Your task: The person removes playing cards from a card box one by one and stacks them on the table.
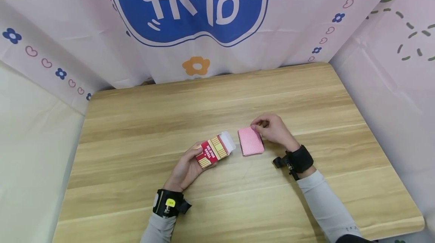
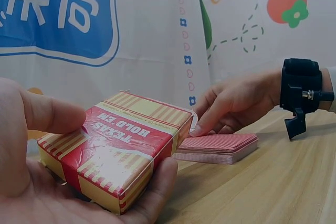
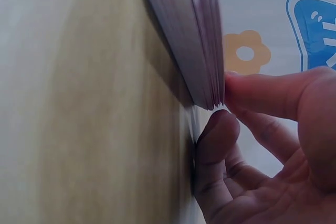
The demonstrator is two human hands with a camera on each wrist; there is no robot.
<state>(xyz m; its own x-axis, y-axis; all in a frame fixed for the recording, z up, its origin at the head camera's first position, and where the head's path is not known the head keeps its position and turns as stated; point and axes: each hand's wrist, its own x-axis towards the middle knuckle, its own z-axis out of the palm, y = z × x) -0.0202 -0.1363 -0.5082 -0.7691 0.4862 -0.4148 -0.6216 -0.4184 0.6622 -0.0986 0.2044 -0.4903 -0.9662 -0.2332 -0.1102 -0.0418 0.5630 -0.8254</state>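
My left hand (image 1: 187, 169) grips a red and yellow card box (image 1: 214, 151) marked Texas Hold'em, thumb over its face and fingers along the other side. Its white flap end stands out toward the right. Beside the box, a squared deck of playing cards (image 1: 250, 141) with pink-red patterned backs lies face down on the table. At the deck's far right corner is my right hand (image 1: 273, 129), fingers curled. In the right wrist view, the thumb (image 3: 252, 94) lies on the deck's top at the corner and a fingertip (image 3: 218, 132) sits just under that corner.
The wood-grain table (image 1: 136, 122) has a rounded right edge. Behind it hangs a white cloth (image 1: 289, 46) with a blue printed emblem, and more cloth stands at both sides. Each wrist wears a black strap (image 1: 300, 158) with a small camera.
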